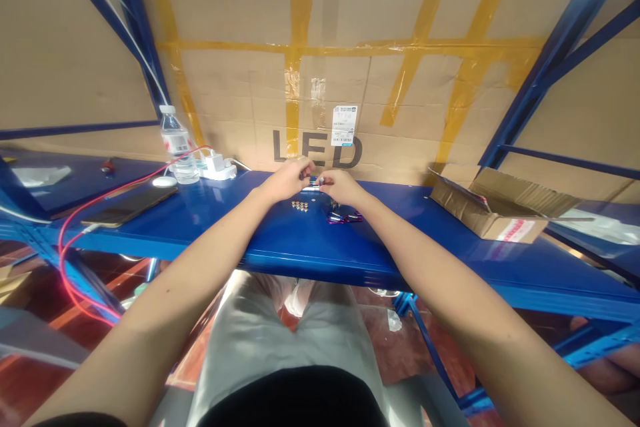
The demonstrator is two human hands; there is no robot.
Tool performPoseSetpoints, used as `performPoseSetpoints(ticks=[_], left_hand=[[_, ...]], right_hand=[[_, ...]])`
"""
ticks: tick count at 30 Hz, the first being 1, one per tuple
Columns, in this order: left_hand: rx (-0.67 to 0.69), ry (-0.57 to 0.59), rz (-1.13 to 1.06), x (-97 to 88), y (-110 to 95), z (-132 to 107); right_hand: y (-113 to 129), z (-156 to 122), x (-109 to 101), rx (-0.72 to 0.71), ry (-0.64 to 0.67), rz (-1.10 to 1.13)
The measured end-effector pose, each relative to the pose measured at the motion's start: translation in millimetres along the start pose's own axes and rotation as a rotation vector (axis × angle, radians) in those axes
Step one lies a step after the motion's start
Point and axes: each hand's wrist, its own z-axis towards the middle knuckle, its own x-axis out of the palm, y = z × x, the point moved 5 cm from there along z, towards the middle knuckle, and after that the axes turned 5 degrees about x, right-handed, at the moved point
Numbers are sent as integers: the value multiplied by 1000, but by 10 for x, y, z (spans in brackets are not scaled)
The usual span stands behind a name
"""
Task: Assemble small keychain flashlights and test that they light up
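Observation:
Both my hands are close together over the far middle of the blue shelf top (300, 243). My left hand (293, 177) has its fingers curled in, and what they hold, if anything, is hidden. The fingers of my right hand (343, 187) are pinched on a small shiny silver piece, too small to name. Between and below the fingertips lies a slim silvery strip (311, 189). Nearer to me, several small brass-coloured cylinders (300, 205) stand grouped in rows. Beside them, under my right wrist, are several shiny dark purple tube-like pieces (345, 216).
A cardboard sheet (240, 100) marked LED stands behind the shelf. On the left are a water bottle (180, 150), a white plug strip (217, 167), a dark phone or tablet (133, 205) and a red cable (63, 240). An open cardboard box (493, 207) sits on the right.

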Motion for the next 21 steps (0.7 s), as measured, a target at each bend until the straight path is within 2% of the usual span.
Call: performPoseSetpoints(ticks=[4, 8, 13, 21], left_hand=[[66, -47, 37, 7, -174, 13], [101, -25, 19, 62, -285, 15], [115, 22, 20, 125, -302, 15], [234, 8, 88, 218, -262, 15]], right_hand=[[12, 7, -30, -93, -32, -27], [12, 18, -39, -129, -30, -16], [3, 25, -59, -162, -23, -21], [-147, 123, -52, -125, -24, 194]])
